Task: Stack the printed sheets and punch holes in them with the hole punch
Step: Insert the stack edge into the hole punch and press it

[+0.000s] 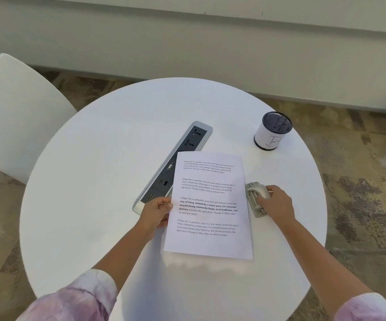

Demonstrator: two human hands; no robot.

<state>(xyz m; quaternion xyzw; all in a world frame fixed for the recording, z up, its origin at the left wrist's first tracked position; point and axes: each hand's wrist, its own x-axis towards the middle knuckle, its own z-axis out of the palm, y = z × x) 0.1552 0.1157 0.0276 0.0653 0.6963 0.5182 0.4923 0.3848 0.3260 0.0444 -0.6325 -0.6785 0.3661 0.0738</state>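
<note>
The printed sheets (210, 218) lie as one aligned stack on the round white table (94, 181), with black text facing up. My left hand (157, 210) grips the stack's left edge, thumb on top. A silver metal hole punch (255, 199) sits against the stack's right edge. My right hand (276, 203) rests on the punch's lever, fingers curled over it. How many sheets the stack holds cannot be told.
A grey power and data socket strip (178, 163) is set into the table, partly under the paper. A black mesh pen cup (273, 130) with a white label stands at the back right. A white chair (13, 112) is at the left.
</note>
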